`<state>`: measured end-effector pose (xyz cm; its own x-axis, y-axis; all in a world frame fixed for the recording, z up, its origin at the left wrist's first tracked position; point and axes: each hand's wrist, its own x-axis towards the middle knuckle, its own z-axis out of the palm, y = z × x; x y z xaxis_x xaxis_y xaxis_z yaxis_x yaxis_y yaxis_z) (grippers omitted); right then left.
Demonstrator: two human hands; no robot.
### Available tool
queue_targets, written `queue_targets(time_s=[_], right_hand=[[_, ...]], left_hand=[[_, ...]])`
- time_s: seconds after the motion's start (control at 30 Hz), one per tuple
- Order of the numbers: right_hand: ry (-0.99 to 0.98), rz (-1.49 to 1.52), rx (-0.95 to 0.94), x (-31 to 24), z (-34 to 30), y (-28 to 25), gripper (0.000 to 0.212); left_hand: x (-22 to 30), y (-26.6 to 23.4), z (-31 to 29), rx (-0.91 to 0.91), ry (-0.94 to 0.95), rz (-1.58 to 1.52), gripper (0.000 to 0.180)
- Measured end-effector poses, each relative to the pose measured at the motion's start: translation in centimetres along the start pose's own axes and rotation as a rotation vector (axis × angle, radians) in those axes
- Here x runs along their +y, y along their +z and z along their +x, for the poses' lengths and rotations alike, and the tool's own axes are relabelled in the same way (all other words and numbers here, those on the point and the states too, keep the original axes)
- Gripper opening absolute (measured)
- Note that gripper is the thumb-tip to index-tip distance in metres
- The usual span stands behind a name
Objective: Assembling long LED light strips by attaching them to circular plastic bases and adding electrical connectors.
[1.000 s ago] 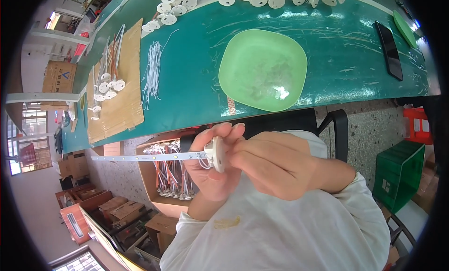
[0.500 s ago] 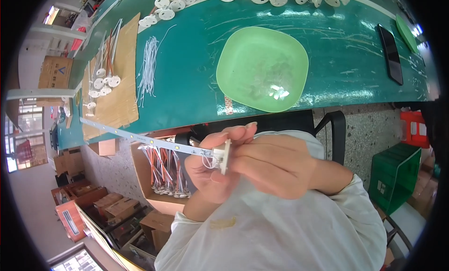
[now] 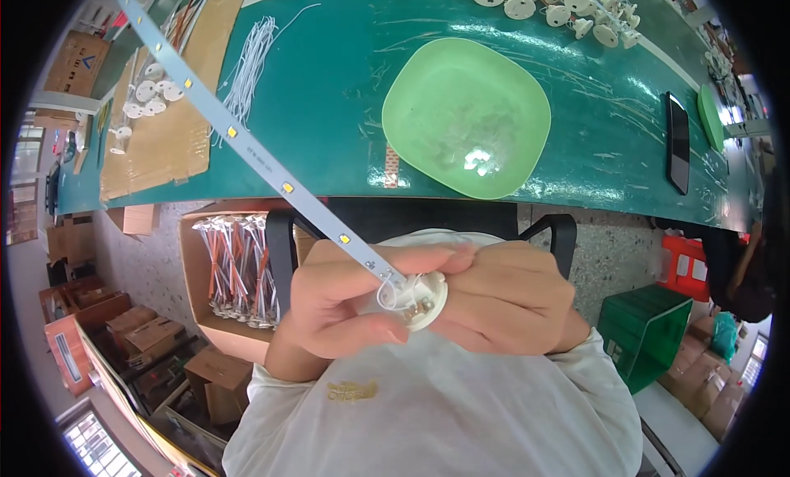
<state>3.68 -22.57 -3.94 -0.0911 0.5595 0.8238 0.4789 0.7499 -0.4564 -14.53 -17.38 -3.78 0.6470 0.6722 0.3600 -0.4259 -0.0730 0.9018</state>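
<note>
In front of my chest, my left hand [image 3: 337,300] is closed around the lower end of a narrow white LED strip [image 3: 262,160] with yellow chips. The strip slants up to the left, above the table. Thin white wires loop from its end to a round white end cap [image 3: 428,303], whose inner side with small metal parts shows toward my left fingers. My right hand [image 3: 506,300] is curled against the outer face of that cap, its fingers pressed together. Its fingertips are partly hidden, as is the cap's far side.
On the green table [image 3: 329,82] lie a light green plastic tray [image 3: 395,107], a bundle of white wires [image 3: 247,74], cardboard [image 3: 185,140] with capped strips, and a black phone [image 3: 678,144]. White caps [image 3: 520,8] crowd the back. Below left stands a carton [image 3: 197,280] of strips; right, a green crate [image 3: 621,337].
The LED strip has swung upward into a steeper slant, and the cap has tilted so its inner side shows. Both hands stay at it. The view has shifted somewhat; a person now shows at right.
</note>
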Motion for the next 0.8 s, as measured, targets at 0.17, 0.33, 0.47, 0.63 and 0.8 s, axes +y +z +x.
queue_targets(time_s=[0.17,0.33,0.47,0.63,0.8], right_hand=[[0.071,0.093,-0.057,-0.2,1.1,-2.8,0.028],[0.080,0.281,-0.078,0.2,0.9,-1.1,0.022],[0.219,0.313,-0.144,-0.5,0.8,-1.3,0.024],[0.196,0.288,-0.147,-0.7,0.8,-1.3,0.025],[0.130,0.273,-0.140,-0.4,0.5,-1.2,0.027]], left_hand=[[-0.4,-1.3,-0.3,-0.153,0.044,0.106,0.069],[0.3,-2.0,0.6,-0.317,0.003,0.085,0.059],[0.4,-2.3,0.5,-0.328,-0.018,0.110,0.057],[0.5,-2.4,0.4,-0.341,-0.018,0.133,0.055],[0.4,-2.5,0.4,-0.357,-0.048,0.082,0.045]])
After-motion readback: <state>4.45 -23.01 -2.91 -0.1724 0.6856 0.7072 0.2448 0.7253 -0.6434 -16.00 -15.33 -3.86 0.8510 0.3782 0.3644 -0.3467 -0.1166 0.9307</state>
